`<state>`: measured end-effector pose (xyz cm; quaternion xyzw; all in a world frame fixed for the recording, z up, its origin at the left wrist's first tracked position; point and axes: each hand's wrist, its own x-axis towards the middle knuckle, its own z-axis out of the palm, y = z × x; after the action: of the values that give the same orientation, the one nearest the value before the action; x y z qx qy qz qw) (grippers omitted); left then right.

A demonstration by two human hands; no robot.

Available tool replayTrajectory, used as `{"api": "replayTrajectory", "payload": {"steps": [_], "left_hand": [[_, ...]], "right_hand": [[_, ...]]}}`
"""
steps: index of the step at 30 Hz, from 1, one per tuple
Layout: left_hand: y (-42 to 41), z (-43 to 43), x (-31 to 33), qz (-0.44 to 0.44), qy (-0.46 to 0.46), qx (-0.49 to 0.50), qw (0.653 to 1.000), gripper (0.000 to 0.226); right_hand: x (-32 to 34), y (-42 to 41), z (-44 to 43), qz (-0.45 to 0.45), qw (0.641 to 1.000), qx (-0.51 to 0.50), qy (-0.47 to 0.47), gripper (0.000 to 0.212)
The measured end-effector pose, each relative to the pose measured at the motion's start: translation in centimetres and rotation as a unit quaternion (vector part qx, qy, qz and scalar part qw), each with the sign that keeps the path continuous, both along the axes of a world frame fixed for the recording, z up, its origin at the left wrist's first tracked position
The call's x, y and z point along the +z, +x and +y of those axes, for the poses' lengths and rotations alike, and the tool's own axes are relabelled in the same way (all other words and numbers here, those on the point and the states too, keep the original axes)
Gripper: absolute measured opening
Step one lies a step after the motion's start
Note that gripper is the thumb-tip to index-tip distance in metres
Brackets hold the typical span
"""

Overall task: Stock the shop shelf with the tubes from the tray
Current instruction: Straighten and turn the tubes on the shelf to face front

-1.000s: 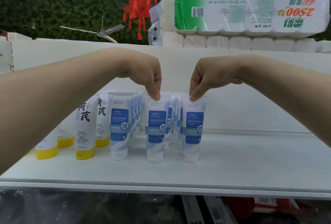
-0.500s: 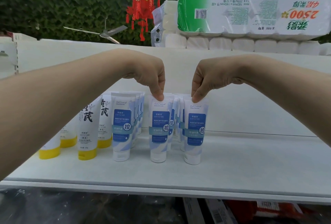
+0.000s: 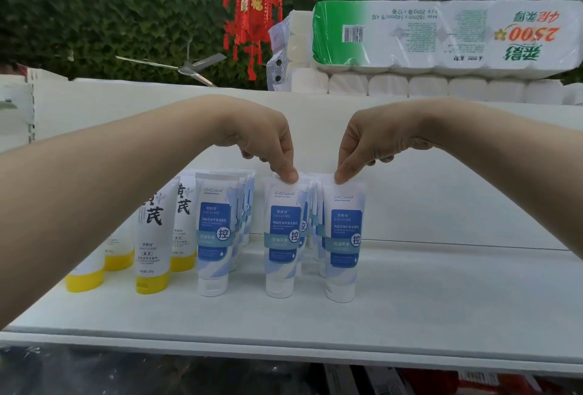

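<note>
White shelf board (image 3: 441,306), matte and slightly speckled, with a plain white back panel (image 3: 441,189) behind it. Up above the panel sits a big pack of toilet rolls (image 3: 441,38) in green-and-white wrap, with the print upside down from this angle and more rolls stacked underneath it. Behind all that there's a wall of green leaves (image 3: 79,16), a red hanging lantern (image 3: 250,13) and a ceiling fan (image 3: 189,68). Below the shelf it's dark, with some blurry red packaging (image 3: 441,382), can't tell what it is.

On the board, the yellow-capped tubes (image 3: 153,237) stand cap-down on the left, partly hidden behind the left forearm. Right next to them are the blue-and-white tubes (image 3: 243,205), three rows running back toward the panel, all upright on their caps. The left front tube (image 3: 214,237) has no hand on it.

Both forearms come in from the sides, wrists bent so the fingers point straight down. The left hand (image 3: 268,139) pinches the top crimp of the middle tube (image 3: 281,237) between thumb and fingertips. The right hand (image 3: 362,139) does the same on the right tube (image 3: 344,237), with its other fingers curled in. Both pinched tubes stand with their caps on the board at the front of their rows, near each other with a small gap between them.
</note>
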<state>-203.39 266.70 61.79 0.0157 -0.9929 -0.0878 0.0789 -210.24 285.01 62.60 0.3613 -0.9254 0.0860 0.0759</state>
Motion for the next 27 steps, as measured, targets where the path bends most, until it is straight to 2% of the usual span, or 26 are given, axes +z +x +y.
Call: {"api": "replayTrajectory", "payload": {"steps": [4,7,16,20,23,27], "left_hand": [[-0.7,-1.2,0.8,0.08,0.042,0.003,0.996,0.02],[-1.8,-2.1,0.9,0.103,0.065,0.009,0.993,0.022],[-4.5,-2.5,0.5,0.004,0.058,-0.005,0.998,0.029],[-4.9,-2.2,0.8,-0.031,0.042,-0.01,0.999,0.022],[-5.2,-2.2,0.7,-0.038,0.031,-0.017,0.999,0.011],[-5.5,-2.2,0.4,-0.041,0.02,-0.017,0.999,0.01]], "right_hand": [[0.9,-1.6,0.3,0.009,0.997,0.006,-0.078,0.021],[1.1,-3.2,0.3,0.007,0.994,0.011,-0.107,0.018],[0.8,-5.7,-1.1,-0.041,0.999,0.011,-0.028,0.017],[0.8,-5.9,-1.7,-0.046,0.999,0.014,0.02,0.015],[0.7,-6.1,-1.9,-0.042,0.999,0.009,0.02,0.015],[0.7,-6.2,-2.1,-0.044,0.999,-0.006,0.027,0.015]]}}
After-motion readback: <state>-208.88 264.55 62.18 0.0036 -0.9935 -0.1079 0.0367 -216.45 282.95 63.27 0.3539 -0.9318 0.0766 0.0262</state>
